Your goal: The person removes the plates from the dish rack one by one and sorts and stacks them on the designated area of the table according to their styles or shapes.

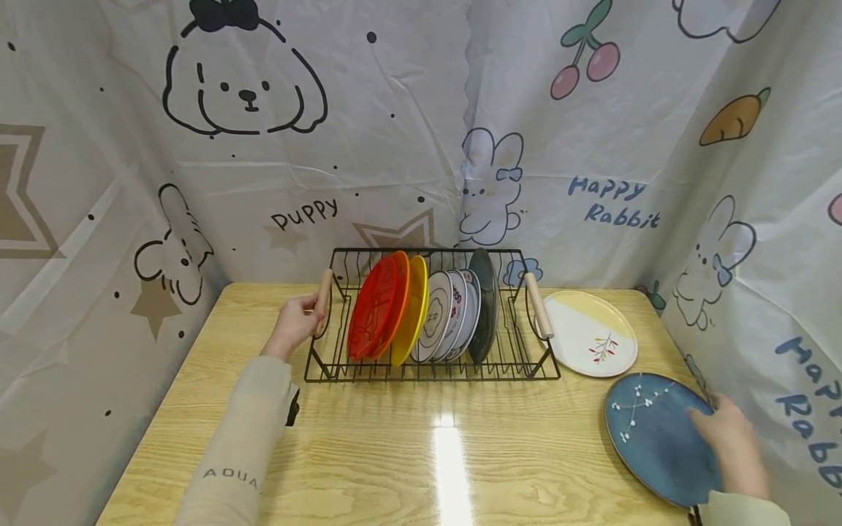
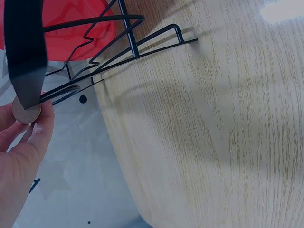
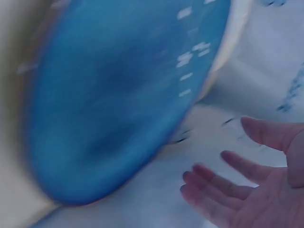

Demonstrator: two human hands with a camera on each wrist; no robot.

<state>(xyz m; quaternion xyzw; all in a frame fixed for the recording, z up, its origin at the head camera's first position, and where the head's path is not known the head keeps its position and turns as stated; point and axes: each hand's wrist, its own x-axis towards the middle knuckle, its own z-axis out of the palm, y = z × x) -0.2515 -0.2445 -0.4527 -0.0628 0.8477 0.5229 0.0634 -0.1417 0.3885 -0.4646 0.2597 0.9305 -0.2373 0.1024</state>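
Note:
My left hand grips the left wooden handle of a black wire dish rack; in the left wrist view, thumb and fingers curl around the handle's round end. Standing on edge in the rack are red plates, an orange plate, a yellow plate, several small white dishes and a dark green plate. At the right, my right hand is at the outer edge of a blue plate with white blossoms. In the right wrist view its fingers are spread, apart from the plate.
A white and yellow plate with a twig pattern lies between the rack's right handle and the blue plate. Everything stands on a wooden table. Printed curtains close in the back and both sides.

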